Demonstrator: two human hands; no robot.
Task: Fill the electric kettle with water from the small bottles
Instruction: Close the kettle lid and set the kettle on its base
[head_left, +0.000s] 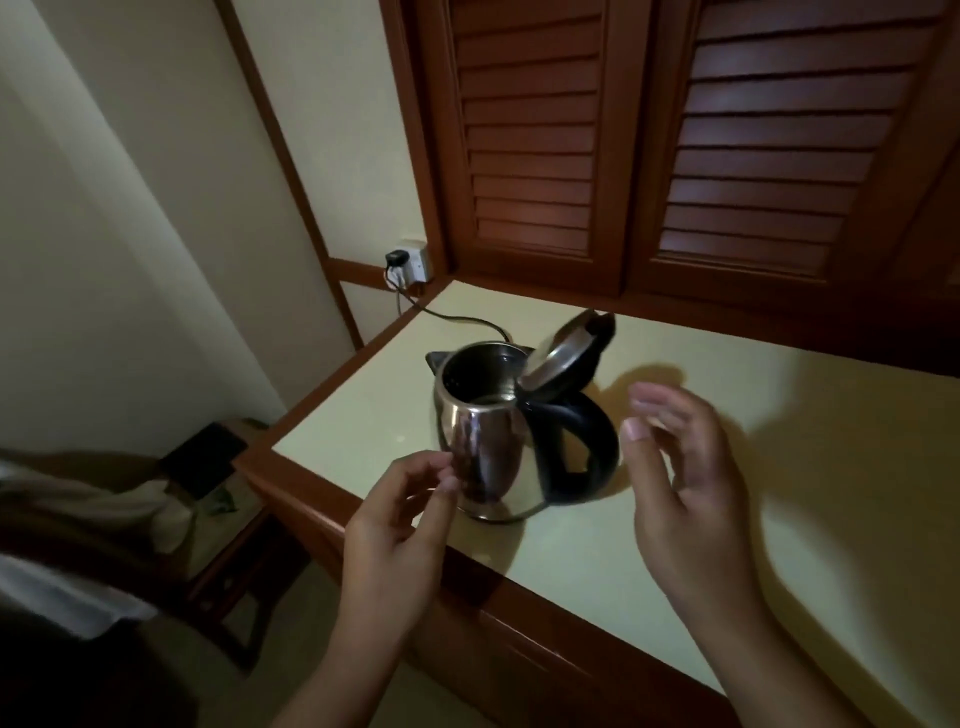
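A steel electric kettle (485, 441) with a black handle stands near the front left corner of the pale yellow counter (779, 493). Its lid (563, 356) is tipped up and the inside shows. My left hand (400, 519) hovers just left of the kettle's body, fingers loosely curled and holding nothing; whether it touches the steel is unclear. My right hand (685, 478) floats to the right of the handle, fingers relaxed and empty. No small bottle is in view.
A power cord (457, 319) runs from the kettle back to a wall socket (410, 262) at the counter's far left corner. Brown louvred shutters (675, 140) rise behind the counter. A low wooden side table (218, 467) with cloth sits left, below the counter edge.
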